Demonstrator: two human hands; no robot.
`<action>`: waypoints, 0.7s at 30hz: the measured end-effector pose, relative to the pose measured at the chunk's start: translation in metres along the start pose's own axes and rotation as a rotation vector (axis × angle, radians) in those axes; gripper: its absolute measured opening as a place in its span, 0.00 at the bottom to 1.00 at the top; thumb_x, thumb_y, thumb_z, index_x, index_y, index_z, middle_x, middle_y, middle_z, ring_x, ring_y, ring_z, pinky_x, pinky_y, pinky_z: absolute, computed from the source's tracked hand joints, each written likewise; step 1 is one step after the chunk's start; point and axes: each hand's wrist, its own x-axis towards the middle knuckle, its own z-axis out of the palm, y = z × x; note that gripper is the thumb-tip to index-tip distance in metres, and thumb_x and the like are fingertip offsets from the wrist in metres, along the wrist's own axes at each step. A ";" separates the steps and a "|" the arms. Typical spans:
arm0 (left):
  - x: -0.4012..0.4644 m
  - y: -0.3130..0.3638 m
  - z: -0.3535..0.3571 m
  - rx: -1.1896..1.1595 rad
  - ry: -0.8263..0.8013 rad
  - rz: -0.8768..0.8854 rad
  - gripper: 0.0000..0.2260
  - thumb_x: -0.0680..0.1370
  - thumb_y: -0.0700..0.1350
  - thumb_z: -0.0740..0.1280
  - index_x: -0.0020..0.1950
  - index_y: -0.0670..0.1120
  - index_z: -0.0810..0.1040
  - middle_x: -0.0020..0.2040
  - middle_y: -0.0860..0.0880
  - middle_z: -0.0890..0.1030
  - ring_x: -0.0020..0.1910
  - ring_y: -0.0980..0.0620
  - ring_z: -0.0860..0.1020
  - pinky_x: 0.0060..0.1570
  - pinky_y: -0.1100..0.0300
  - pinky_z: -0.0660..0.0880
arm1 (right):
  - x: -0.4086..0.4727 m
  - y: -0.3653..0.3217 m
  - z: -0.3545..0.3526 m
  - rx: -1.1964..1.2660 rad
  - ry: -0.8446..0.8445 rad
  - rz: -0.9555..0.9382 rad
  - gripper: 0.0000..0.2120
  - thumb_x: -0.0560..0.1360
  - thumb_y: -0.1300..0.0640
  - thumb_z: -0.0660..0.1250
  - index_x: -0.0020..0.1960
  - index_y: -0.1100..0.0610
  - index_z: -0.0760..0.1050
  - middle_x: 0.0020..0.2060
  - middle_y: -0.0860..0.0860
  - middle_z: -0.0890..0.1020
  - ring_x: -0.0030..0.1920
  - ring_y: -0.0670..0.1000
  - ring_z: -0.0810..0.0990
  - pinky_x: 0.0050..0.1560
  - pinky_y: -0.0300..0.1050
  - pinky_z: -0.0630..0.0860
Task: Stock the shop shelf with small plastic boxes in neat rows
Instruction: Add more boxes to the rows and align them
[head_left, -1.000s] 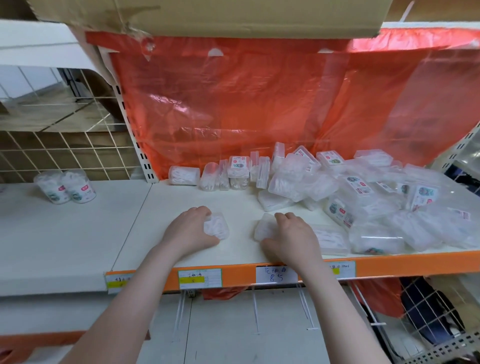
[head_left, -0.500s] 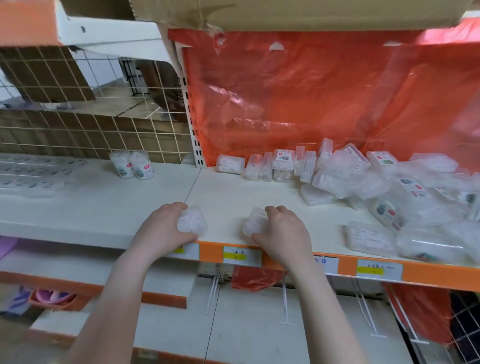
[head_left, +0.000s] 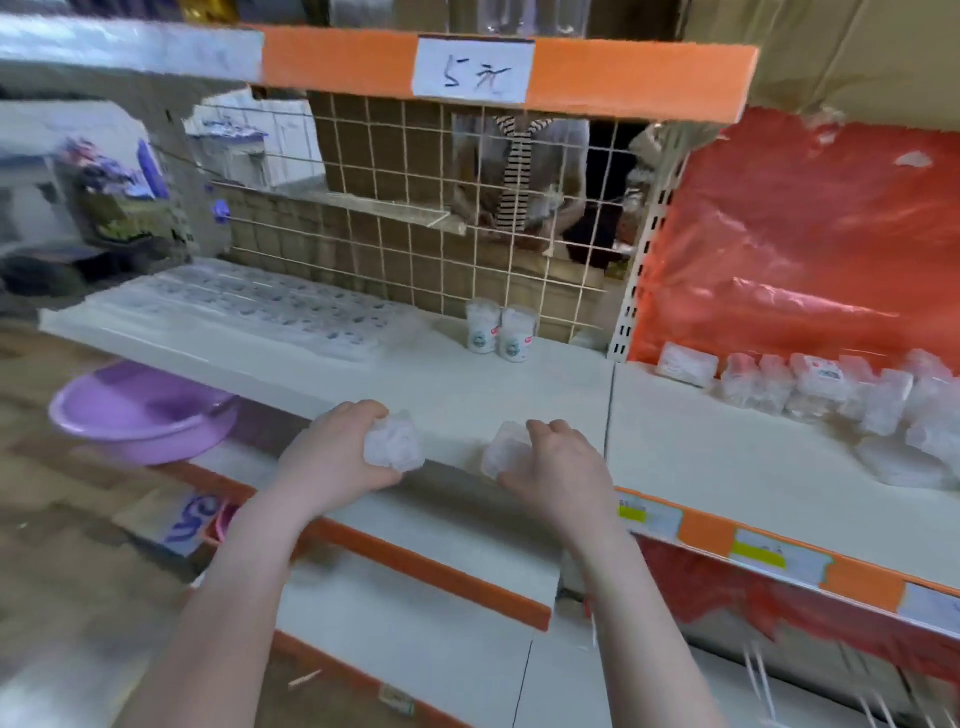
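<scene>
Gripping clear boxes, left hand (head_left: 332, 457), right hand (head_left: 558, 470), sign (head_left: 474, 69) "5元"

Bare forearms, no sleeves visible

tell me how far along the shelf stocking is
Early on. Done: a short row of small plastic boxes stands at the back of the right-hand shelf. In hand: the left hand and the right hand each grip one clear box at the shelf's front edge. Left: the loose pile of boxes at far right is unsorted.
</scene>
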 end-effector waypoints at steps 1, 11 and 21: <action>-0.003 -0.019 -0.011 0.000 0.003 -0.012 0.30 0.68 0.52 0.74 0.67 0.48 0.69 0.64 0.48 0.73 0.62 0.47 0.71 0.56 0.58 0.69 | 0.004 -0.021 0.007 0.003 -0.012 -0.010 0.20 0.72 0.45 0.64 0.55 0.59 0.71 0.51 0.55 0.75 0.54 0.57 0.74 0.51 0.47 0.69; -0.007 -0.160 -0.095 0.055 0.053 -0.109 0.26 0.68 0.48 0.74 0.63 0.45 0.73 0.58 0.46 0.77 0.57 0.46 0.74 0.52 0.56 0.70 | 0.060 -0.167 0.043 0.059 -0.044 -0.089 0.23 0.71 0.48 0.66 0.62 0.57 0.70 0.55 0.55 0.75 0.56 0.56 0.73 0.53 0.46 0.69; 0.048 -0.260 -0.126 0.064 0.070 -0.203 0.29 0.68 0.50 0.74 0.67 0.48 0.69 0.62 0.50 0.74 0.61 0.50 0.71 0.55 0.58 0.69 | 0.145 -0.242 0.097 0.113 -0.030 -0.136 0.24 0.69 0.50 0.67 0.62 0.57 0.72 0.55 0.55 0.76 0.56 0.57 0.74 0.54 0.47 0.70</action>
